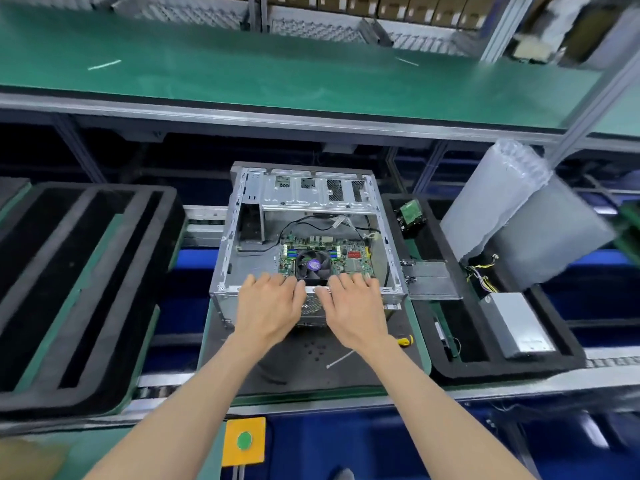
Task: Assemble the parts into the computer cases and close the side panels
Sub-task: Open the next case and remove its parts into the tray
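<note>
Computer case (308,188) (side open) holds a motherboard (323,256); both hands (272,304) (353,303) rest flat-fingered on its near rim.

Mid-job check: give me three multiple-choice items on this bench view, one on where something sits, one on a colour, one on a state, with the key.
1. Where is the silver power supply box?
A. In the black foam tray to the right of the computer case
B. Inside the case
C. On the green upper shelf

2. What colour is the round button on the yellow plate at the near edge?
A. Red
B. Green
C. Blue

3. What state is the case in?
A. Side panel closed
B. Open on top, motherboard and fan in view
C. Open and bare inside

Key: 1 A, the box lies in the right-hand tray's near compartment. 2 B, the button is green. 3 B, the board and fan show just beyond the left hand and right hand, which rest on the near rim.
</note>
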